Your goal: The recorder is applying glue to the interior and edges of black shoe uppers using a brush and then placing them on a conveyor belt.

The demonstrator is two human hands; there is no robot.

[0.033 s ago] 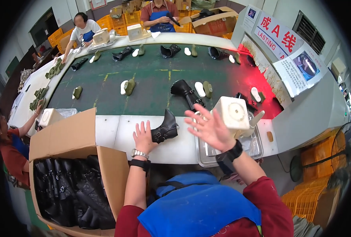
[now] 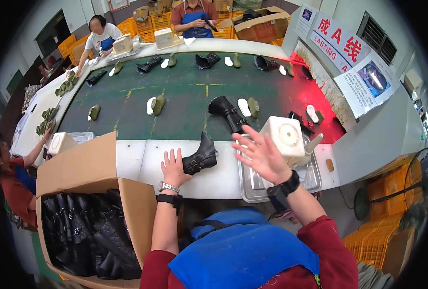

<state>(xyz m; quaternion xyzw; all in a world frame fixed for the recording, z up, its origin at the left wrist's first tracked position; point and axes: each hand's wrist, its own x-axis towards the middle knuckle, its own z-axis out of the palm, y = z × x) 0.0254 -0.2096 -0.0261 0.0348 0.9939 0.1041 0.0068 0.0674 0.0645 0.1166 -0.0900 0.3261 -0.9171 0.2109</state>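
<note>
Nothing has shifted: left hand [image 2: 174, 166] lies flat, fingers spread, beside the black boot [image 2: 202, 156]; right hand [image 2: 262, 156] hovers splayed. Soft-shafted boot; probably best gripped at the ankle.

The white bench [image 2: 141, 164] is bare between the cardboard box [image 2: 93, 168] on the left and the left hand [image 2: 174, 168], which lies flat against a black boot [image 2: 202, 156]. Right of the boot a narrow strip stays free up to the metal tray [image 2: 252, 185]. The right hand [image 2: 264, 156] hangs open above that tray, just beside a cream block-shaped machine [image 2: 286, 137] that closes off the right side. Beyond, the green belt [image 2: 185, 106] has wide gaps between a second boot [image 2: 228, 113] and scattered soles [image 2: 151, 105].
</note>
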